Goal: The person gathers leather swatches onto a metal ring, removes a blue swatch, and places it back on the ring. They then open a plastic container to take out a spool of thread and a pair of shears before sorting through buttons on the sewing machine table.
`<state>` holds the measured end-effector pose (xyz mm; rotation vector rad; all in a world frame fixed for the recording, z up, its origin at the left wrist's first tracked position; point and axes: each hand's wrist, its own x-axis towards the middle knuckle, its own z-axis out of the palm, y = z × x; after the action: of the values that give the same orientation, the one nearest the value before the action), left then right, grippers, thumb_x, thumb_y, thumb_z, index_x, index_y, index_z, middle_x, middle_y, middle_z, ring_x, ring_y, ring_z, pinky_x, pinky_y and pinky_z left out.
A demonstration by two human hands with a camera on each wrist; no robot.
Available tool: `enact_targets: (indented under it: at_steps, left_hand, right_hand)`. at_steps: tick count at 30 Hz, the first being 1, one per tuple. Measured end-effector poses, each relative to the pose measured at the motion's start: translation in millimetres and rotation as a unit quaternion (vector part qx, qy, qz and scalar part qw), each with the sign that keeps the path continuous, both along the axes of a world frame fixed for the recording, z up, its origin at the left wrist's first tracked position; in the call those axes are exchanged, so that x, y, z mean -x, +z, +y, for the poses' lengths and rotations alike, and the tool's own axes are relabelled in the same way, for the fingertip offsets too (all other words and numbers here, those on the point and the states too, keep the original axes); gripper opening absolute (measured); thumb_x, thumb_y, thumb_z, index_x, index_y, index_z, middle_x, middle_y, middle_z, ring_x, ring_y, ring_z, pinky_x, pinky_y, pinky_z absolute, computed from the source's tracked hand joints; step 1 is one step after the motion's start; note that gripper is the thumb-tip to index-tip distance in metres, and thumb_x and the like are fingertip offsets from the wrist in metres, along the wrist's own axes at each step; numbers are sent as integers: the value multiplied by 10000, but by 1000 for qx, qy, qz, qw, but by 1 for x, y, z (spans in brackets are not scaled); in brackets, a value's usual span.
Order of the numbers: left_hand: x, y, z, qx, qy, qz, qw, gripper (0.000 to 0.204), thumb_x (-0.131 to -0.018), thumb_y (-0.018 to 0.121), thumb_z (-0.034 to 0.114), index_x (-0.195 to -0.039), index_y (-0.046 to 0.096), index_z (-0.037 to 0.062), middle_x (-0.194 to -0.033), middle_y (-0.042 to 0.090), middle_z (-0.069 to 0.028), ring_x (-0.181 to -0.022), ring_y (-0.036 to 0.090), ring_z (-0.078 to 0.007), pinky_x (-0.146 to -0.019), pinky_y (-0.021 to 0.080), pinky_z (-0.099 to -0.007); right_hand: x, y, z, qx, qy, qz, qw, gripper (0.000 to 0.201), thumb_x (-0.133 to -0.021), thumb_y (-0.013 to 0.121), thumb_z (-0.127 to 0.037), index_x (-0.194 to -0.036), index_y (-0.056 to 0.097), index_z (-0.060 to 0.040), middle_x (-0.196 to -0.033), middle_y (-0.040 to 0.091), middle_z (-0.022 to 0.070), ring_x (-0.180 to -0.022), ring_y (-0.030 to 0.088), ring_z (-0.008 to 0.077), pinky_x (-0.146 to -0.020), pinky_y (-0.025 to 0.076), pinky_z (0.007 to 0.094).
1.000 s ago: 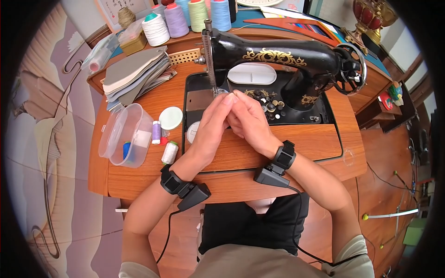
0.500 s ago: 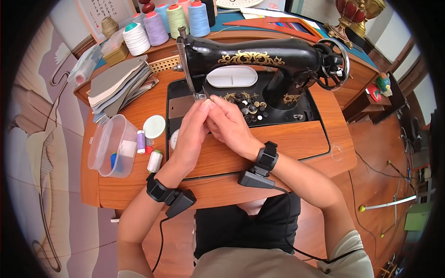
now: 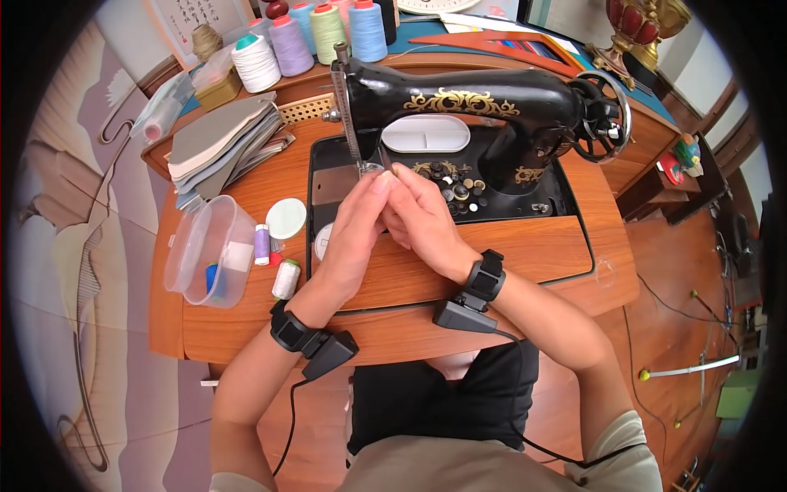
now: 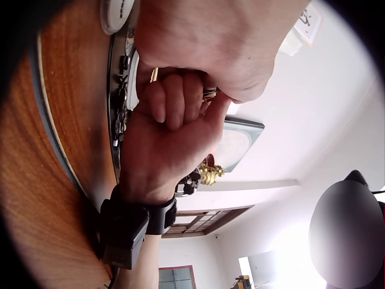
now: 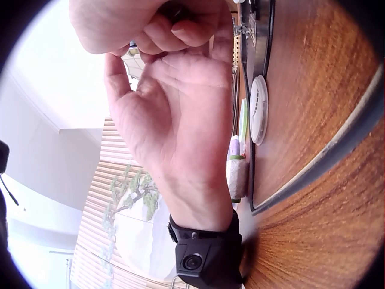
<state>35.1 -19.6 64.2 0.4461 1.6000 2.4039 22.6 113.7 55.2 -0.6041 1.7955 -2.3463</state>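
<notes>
Both hands meet at the needle end of a black sewing machine point(image 3: 463, 90). The left hand point(image 3: 354, 225) leans in from the left, thumb extended, its palm showing in the right wrist view and its fingertips hidden behind the other hand. On the right hand point(image 3: 422, 217) the fingers are curled, plainly so in the left wrist view. Within them a small dark thing point(image 5: 174, 11) shows in part; its kind I cannot tell. A clear ruler-like strip point(image 3: 346, 115) stands upright against the machine head, just beyond the fingertips. Loose buttons point(image 3: 459, 193) lie on the machine bed to the right.
A clear plastic tub point(image 3: 217, 254), its round lid point(image 3: 286, 219), a purple thread spool point(image 3: 261, 244) and a white spool point(image 3: 286, 279) stand left of the hands. Fabric swatches point(image 3: 221, 143) are stacked behind. A white divided tray point(image 3: 426, 134) sits under the machine arm.
The head view shifts left and then partly back right. The hands stay joined at the needle end, with little visible change in their pose.
</notes>
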Motion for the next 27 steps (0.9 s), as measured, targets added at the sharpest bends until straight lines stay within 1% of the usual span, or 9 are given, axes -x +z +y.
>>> enact_targets:
  at_steps: [1,5,9,11,12,13,15,18,27]
  left_hand:
    - [2,-4,-2,-11,-25,1,1000,309,-1017,454,332,-1166,539,75,-1060,560,-19,-987,520,-83,-893,419,-264]
    - [2,-6,4,-39,19,0,999,351,-1025,409,372,-1138,547,70,-1047,568,-25,-971,534,-103,-900,413,-274]
    - [8,4,1,-116,27,-91,989,424,-1020,332,451,-970,538,84,-888,556,-33,-871,533,-158,-844,424,-324]
    - [15,-1,-8,-202,-18,-71,977,441,-1015,342,446,-867,530,76,-820,560,-67,-810,552,-188,-782,445,-334]
    - [15,-3,-8,-203,11,-114,973,444,-1011,352,442,-740,450,104,-704,487,-49,-700,500,-185,-681,423,-330]
    - [16,-4,-9,-201,13,-114,973,444,-1011,352,442,-740,450,104,-704,487,-49,-700,500,-185,-681,423,-330]
    - [16,-5,-11,-243,-60,-114,961,445,-1022,331,413,-700,396,113,-653,386,-5,-648,398,-158,-627,370,-304]
    - [12,0,-7,-241,-73,-125,960,453,-1029,317,406,-682,371,118,-624,353,-1,-612,372,-151,-599,351,-293]
    - [11,2,-7,-252,-89,-123,956,463,-1036,299,409,-679,371,122,-619,365,-3,-587,372,-142,-587,348,-288]
  right_hand:
    - [0,1,0,1,1,0,1000,286,-1015,449,-297,-857,495,-63,-624,463,-27,-549,411,54,-475,349,232]
    - [-5,5,-1,18,7,13,1000,311,-1016,463,-328,-869,511,-58,-603,420,-44,-518,360,44,-452,303,223]
    - [-9,14,3,116,4,-10,993,335,-1017,466,-359,-876,518,-59,-567,357,-62,-460,277,24,-412,228,204]
    - [-11,18,1,145,-38,9,989,337,-1026,439,-356,-886,509,-58,-545,328,-64,-431,252,20,-389,206,197]
    - [-10,17,2,148,-51,8,988,343,-1028,432,-358,-888,506,-54,-543,326,-62,-427,251,20,-387,206,199]
    - [-8,16,2,151,-64,7,986,348,-1030,426,-359,-889,503,-50,-540,324,-61,-424,249,20,-386,207,201]
    - [-3,13,3,154,-68,12,986,361,-1033,418,-366,-885,501,-47,-543,322,-60,-427,247,20,-386,207,204]
    - [0,9,5,123,-75,8,990,377,-1033,412,-381,-877,500,-49,-545,316,-62,-433,237,21,-390,203,207]
    - [-2,9,1,97,-68,1,993,370,-1027,434,-374,-854,509,-55,-534,322,-65,-437,247,20,-396,204,207]
